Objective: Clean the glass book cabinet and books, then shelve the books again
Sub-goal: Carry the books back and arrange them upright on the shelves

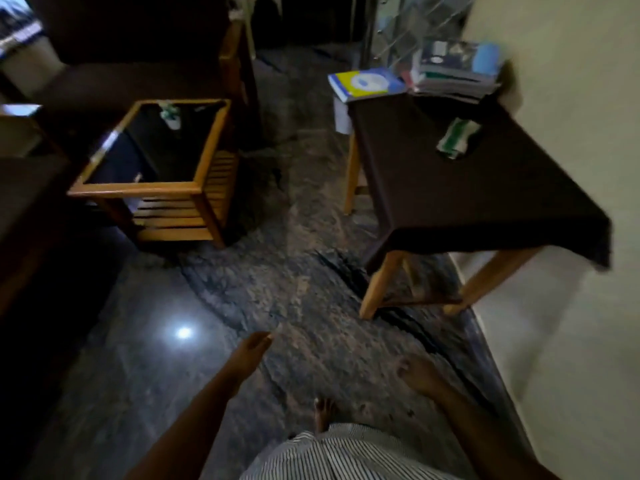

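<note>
A stack of books [453, 69] lies at the far end of a table with a dark cloth [450, 188], against the right wall. A yellow and blue book [367, 84] lies beside the stack. A green and white folded cloth [457, 138] rests on the same table. Behind the books stands the glass cabinet [412, 26] with a diamond pattern on its door. My left hand [247, 355] hangs low over the floor with its fingers extended and holds nothing. My right hand [417, 372] is also low, fingers loosely spread and empty. Both hands are far from the table.
A small wooden side table with a dark glass top [162, 157] stands at the left, and a dark sofa [114, 74] is behind it. The polished stone floor [294, 289] runs between them. My bare foot [323, 412] shows below.
</note>
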